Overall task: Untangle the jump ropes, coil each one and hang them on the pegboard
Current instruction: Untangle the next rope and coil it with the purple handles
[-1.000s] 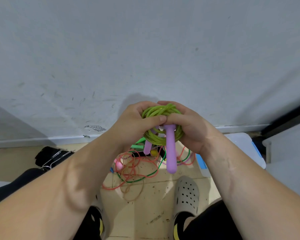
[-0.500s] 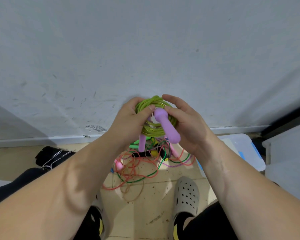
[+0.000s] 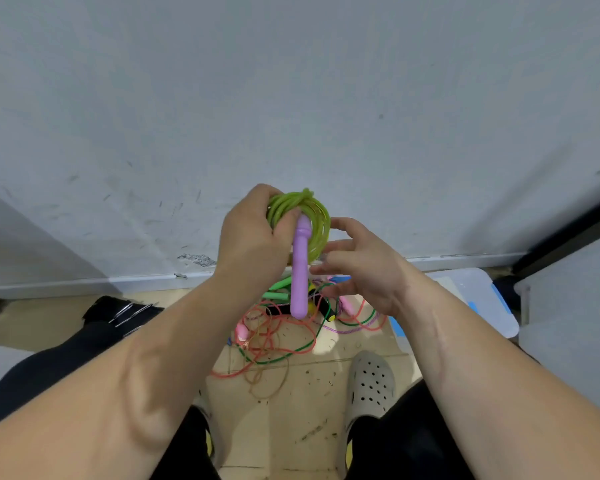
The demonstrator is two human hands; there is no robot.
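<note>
Left hand (image 3: 253, 240) grips the coiled green rope (image 3: 314, 209), its purple handle (image 3: 300, 271) hanging down; right hand (image 3: 364, 268) is loosely spread beside it, holding nothing.

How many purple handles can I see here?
1. The purple handle hangs down from the green coil gripped in the left hand. A second one may be hidden behind that hand.
</note>
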